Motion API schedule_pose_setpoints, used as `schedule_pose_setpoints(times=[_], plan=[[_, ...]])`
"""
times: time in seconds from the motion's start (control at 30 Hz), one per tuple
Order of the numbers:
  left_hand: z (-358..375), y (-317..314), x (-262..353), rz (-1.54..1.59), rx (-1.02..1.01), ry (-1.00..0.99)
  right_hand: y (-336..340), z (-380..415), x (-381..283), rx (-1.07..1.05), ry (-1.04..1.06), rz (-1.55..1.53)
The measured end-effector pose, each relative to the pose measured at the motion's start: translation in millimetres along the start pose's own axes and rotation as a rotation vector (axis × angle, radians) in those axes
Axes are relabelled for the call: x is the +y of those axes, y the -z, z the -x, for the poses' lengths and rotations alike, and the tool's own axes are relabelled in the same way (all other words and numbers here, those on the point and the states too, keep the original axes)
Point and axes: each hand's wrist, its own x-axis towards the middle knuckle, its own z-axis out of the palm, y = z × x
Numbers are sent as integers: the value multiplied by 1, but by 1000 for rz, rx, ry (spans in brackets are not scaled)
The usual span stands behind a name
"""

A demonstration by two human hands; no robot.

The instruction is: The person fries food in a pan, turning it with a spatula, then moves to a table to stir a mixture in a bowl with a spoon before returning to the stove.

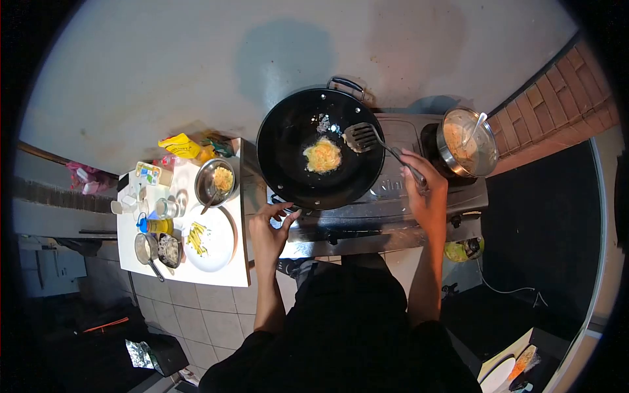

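A large black wok (282, 164) stands on the stove, with a yellow-orange patty (322, 156) frying near its middle. My right hand (426, 187) is closed round the handle of a slotted spatula (364, 136), whose head is inside the wok, to the right of the patty. At the wok's near left rim is my left hand (272, 226), its fingers bent near the lower handle. Whether those fingertips grip the handle is too small to tell.
Right of the wok, a steel bowl (481, 164) of orange mixture holds a spoon. On the left, a white table (229, 265) carries a metal bowl (204, 183), a white plate (213, 260), jars and an oil bottle. Brick wall (550, 98) borders the right.
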Motion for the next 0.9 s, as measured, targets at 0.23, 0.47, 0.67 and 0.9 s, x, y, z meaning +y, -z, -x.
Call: schedule_pose_setpoints(times=[0.23,0.47,0.67,0.9], plan=[[1,-1,-1,57,-3,24,-14,-15,-13,86,80,77],[0,0,0,66,8,1,-35,-21,-8,107,70,30],[-3,2,-3,86,-7,-7,-45,-23,-15,94,127,61],[-2,-1,-3,120,3,37,-46,-23,-17,80,125,83]])
